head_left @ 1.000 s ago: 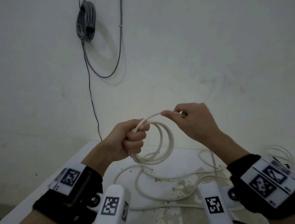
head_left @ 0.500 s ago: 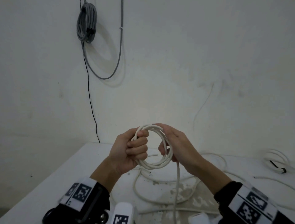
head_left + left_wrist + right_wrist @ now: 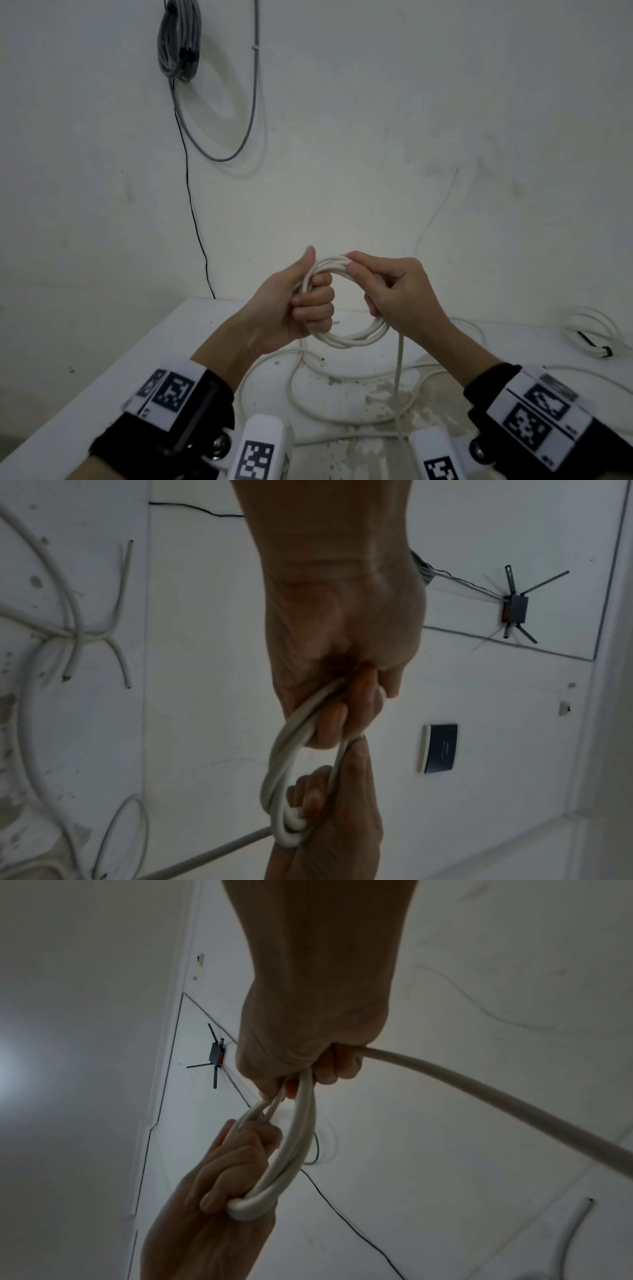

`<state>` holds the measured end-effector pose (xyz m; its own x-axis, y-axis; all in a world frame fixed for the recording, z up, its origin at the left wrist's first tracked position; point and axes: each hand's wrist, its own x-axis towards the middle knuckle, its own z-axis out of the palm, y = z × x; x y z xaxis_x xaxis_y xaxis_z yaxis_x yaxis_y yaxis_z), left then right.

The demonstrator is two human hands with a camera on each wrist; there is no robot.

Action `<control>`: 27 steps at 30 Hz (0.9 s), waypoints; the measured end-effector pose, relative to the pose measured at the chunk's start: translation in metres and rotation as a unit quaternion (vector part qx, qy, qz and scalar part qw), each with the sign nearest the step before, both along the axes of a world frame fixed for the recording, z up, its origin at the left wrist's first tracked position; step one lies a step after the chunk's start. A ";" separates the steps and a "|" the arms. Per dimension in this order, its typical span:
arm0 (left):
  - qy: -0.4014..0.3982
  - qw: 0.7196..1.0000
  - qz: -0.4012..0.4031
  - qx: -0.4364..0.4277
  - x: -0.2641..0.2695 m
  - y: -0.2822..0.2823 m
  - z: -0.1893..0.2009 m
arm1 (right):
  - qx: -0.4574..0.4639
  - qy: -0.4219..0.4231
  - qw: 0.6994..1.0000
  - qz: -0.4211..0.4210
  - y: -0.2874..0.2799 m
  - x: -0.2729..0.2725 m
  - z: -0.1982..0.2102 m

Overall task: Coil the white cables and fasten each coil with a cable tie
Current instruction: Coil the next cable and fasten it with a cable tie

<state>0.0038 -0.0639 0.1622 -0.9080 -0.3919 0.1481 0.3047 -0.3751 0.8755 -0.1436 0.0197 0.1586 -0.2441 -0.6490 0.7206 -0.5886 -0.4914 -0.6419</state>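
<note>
A white cable coil of several loops hangs in the air above the white table. My left hand grips the coil's left side in a fist, thumb up. On the right side, my right hand holds the loops, fingertips pinching the top strand. The cable's loose tail drops from my right hand to the table, where more white cable lies in slack curves. The left wrist view shows the coil between both hands; the right wrist view shows the coil and the tail.
A tied white coil with a black tie lies at the table's right edge. A grey cable bundle hangs on the wall with a thin black wire running down. Worn paint patches mark the table front.
My right hand brought another loop round to the coil and now holds its right side. Both hands have risen a little and the coil has gained a turn.
</note>
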 end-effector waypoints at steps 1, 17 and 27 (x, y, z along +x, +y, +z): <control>-0.001 1.000 0.003 -0.012 -0.001 0.003 -0.001 | 0.007 0.016 1.000 -0.004 0.000 -0.003 0.001; 0.034 0.999 0.004 0.002 -0.012 0.019 -0.008 | 0.124 0.002 0.982 -0.142 -0.001 0.008 -0.014; 0.056 0.976 0.203 0.050 -0.013 0.011 -0.006 | 0.199 -0.113 0.973 0.028 0.005 0.009 -0.002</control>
<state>-0.0097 -0.0526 0.1557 -0.6546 -0.7344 0.1794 0.5377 -0.2855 0.7933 -0.1349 0.0251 0.1562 -0.3233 -0.8823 0.3420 -0.3903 -0.2049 -0.8976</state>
